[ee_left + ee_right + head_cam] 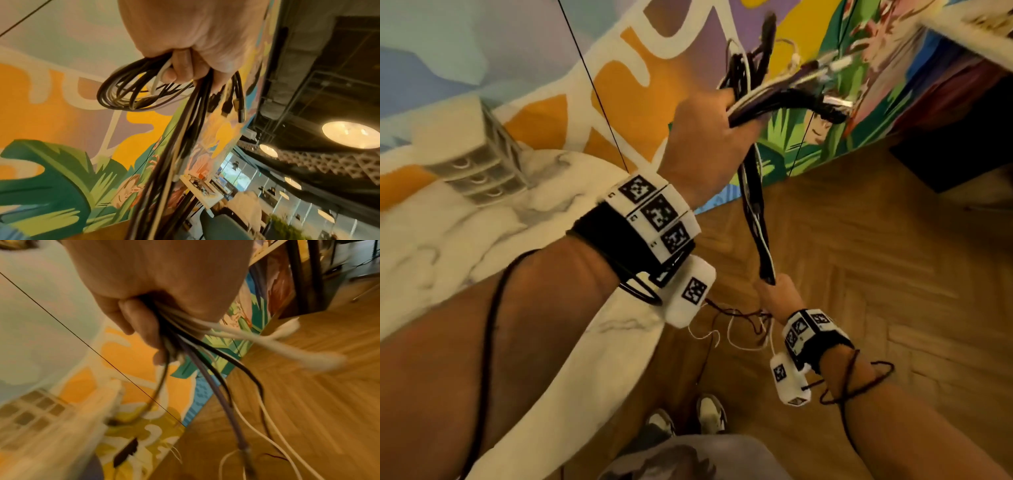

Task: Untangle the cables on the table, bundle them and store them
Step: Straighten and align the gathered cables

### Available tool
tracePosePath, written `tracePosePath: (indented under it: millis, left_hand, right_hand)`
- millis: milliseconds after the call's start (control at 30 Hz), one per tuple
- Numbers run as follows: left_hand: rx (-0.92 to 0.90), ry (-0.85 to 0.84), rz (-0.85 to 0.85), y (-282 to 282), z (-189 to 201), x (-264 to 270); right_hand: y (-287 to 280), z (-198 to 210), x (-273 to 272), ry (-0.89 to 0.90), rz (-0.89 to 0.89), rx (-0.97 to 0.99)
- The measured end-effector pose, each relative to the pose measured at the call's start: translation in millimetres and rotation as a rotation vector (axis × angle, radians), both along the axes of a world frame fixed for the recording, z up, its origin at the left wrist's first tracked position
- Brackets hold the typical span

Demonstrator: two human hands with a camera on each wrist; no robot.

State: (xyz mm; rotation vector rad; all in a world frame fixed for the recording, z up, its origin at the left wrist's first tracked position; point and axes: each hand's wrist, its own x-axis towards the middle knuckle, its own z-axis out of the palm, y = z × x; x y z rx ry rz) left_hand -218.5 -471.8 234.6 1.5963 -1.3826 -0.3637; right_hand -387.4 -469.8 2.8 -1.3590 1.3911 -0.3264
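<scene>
A bundle of black and white cables [755, 205] is stretched in the air between my two hands, beside the table. My left hand [709, 137] is raised high and grips the upper part, with loops and plug ends sticking out above it. In the left wrist view the left hand [185, 68] clasps coiled loops [127, 91], and long strands hang down from them. Lower down, my right hand [779, 294] grips the bundle's bottom part. The right wrist view shows the right hand [144, 324] closed round the strands [216, 386], whose loose ends trail toward the floor.
A white marble-patterned table [465, 233] lies at the left with a small drawer unit [479, 164] on it. A colourful mural wall stands behind. Wooden herringbone floor [876, 274] spreads to the right, with a dark cabinet [962, 154] beyond. My shoes [709, 414] are below.
</scene>
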Motion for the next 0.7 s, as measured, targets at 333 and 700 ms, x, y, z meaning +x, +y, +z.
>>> tracePosePath:
  millis: [333, 700]
  left_hand:
    - [-0.067, -0.010, -0.069, 5.5, 3.8, 5.7]
    - [-0.036, -0.011, -0.115, 3.1, -31.7, -2.3]
  right_hand:
    - [-22.9, -16.9, -2.0, 0.413, 0.182, -0.113]
    - [-35.0, 10.8, -9.7, 0.334, 0.443, -0.182]
